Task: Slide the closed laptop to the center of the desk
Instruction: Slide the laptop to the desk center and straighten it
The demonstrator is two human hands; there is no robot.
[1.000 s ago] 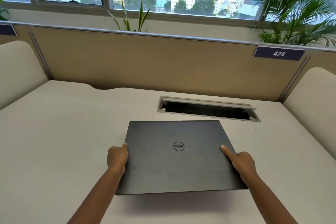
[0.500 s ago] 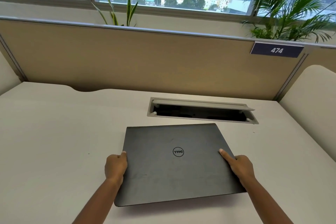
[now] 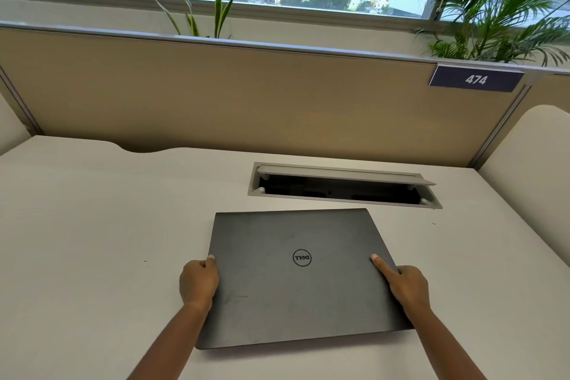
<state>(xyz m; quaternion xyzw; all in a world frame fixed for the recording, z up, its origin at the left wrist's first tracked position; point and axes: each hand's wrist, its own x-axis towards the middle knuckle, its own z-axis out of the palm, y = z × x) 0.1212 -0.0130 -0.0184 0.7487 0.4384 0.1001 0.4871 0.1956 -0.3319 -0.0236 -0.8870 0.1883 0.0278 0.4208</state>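
Your left hand (image 3: 199,282) is curled round the left edge of the closed laptop (image 3: 296,278), thumb up on the lid and the other fingers tucked out of sight below the edge, so that side is gripped rather than merely touched. Your right hand (image 3: 407,285) takes the opposite edge, one finger laid out long and flat across the lid and the palm wrapped over the side; it too is clasping the laptop, though how far the fingers reach underneath is hidden from here. Holding both short sides like that makes sense for a slide: you can steer the thing straight and stop it twisting, and the flat finger on top adds downward pressure. The laptop itself lies lid up on the pale worktop (image 3: 108,241), logo facing away from you, its far edge near but clear of the open cable tray (image 3: 345,185) set into the surface. Its near edge sits towards you, and whether it overhangs the worktop's front or casts a shadow there, I cannot say for sure. Judged against the partition (image 3: 246,95) and the tray, it looks roughly mid-worktop already, perhaps a touch right of centre. If you push on, mind that tray; its raised flap is right in the path, and a corner catching there would jolt the laptop. Keep the pressure even on both sides.
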